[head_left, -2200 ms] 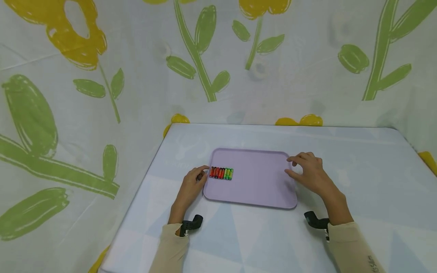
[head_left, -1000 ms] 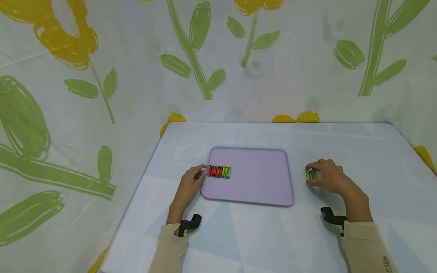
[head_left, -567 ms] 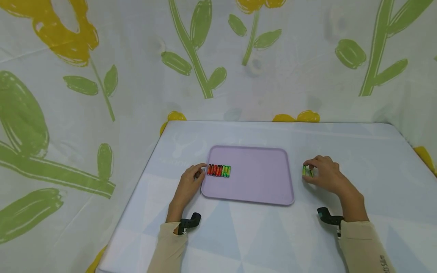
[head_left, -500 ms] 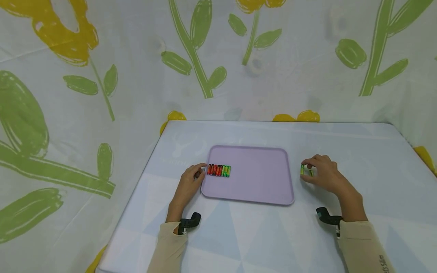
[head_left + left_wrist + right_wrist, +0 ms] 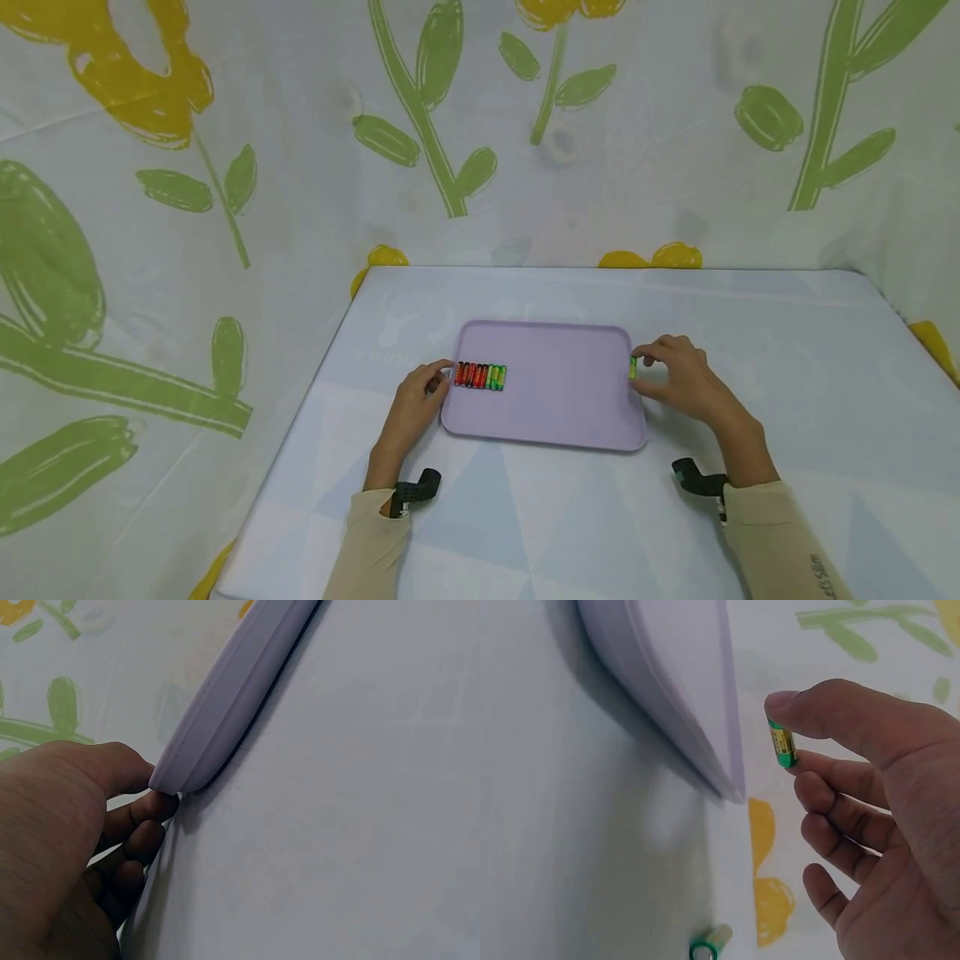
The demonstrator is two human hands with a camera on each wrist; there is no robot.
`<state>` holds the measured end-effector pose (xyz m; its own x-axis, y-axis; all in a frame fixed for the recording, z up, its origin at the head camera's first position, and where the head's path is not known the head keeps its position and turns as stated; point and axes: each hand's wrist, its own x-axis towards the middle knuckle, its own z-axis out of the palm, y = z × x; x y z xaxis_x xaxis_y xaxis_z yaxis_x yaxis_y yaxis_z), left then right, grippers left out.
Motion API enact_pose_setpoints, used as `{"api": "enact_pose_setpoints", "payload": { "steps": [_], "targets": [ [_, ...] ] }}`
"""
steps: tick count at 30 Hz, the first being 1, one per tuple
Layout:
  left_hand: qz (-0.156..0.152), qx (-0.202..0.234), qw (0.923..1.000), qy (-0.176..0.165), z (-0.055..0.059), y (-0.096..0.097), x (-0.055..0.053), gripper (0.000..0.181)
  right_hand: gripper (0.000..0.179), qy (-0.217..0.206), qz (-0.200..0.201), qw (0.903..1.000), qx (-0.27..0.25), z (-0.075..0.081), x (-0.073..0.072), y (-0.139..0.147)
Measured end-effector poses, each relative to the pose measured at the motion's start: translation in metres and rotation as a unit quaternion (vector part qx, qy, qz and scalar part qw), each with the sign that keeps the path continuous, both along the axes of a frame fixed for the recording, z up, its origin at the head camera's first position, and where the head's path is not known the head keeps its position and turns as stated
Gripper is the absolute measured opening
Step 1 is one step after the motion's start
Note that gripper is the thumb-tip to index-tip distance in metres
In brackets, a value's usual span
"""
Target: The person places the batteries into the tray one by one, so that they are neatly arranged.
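A lilac tray (image 5: 562, 400) lies on the table, with a row of red batteries (image 5: 471, 374) and green batteries (image 5: 497, 377) side by side near its left edge. My left hand (image 5: 417, 404) holds the tray's left rim, thumb on the rim and a fingertip beneath it in the left wrist view. My right hand (image 5: 682, 382) pinches a green battery (image 5: 782, 742) between thumb and index finger, over the tray's right rim in the head view. Another green battery (image 5: 712, 941) shows on the table in the right wrist view; the right hand hides it in the head view.
The table (image 5: 585, 517) has a pale cloth with blue triangles. Behind and to the left hangs a white curtain (image 5: 300, 167) with yellow flowers and green leaves. A dark camera mount is strapped to each wrist.
My right hand took up a green battery from the table right of the tray and has carried it left to the tray's right rim. The left hand has stayed at the left rim.
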<state>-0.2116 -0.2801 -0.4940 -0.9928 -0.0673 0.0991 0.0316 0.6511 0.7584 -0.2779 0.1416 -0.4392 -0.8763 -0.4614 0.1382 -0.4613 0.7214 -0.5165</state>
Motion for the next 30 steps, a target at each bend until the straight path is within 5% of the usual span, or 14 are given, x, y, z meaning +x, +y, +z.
{"api": "enact_pose_setpoints", "payload": {
  "steps": [30],
  "targets": [
    [0.001, -0.003, 1.0000, -0.006, -0.002, -0.001, -0.003, 0.031, 0.037, -0.011, 0.027, 0.9994, -0.020, -0.004, -0.005, -0.076]
  ]
}}
